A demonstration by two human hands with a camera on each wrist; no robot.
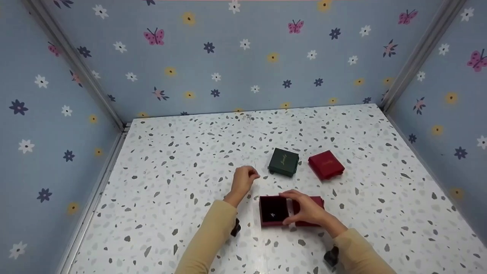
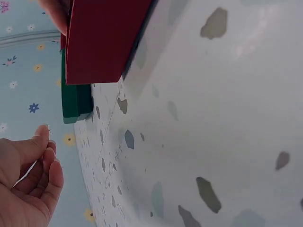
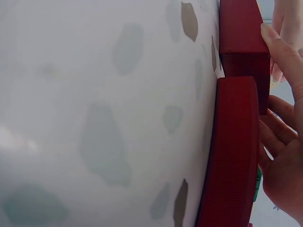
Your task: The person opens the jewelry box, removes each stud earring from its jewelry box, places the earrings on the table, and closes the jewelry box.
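Observation:
A dark red jewelry box lies on the table with its black padded inside showing; a small silvery piece of jewelry sits in it. The red lid extends to its right, also seen as a ribbed lid in the right wrist view. My right hand grips the box across its width, fingers on the far edge and thumb on the near edge. Up and left of the box, my left hand pinches thumb and forefinger together around a tiny silvery thing, too small to make out.
A closed green box with gold lettering lies behind the red jewelry box. To its right is another closed red box. The speckled white table is enclosed by blue floral walls at back and sides.

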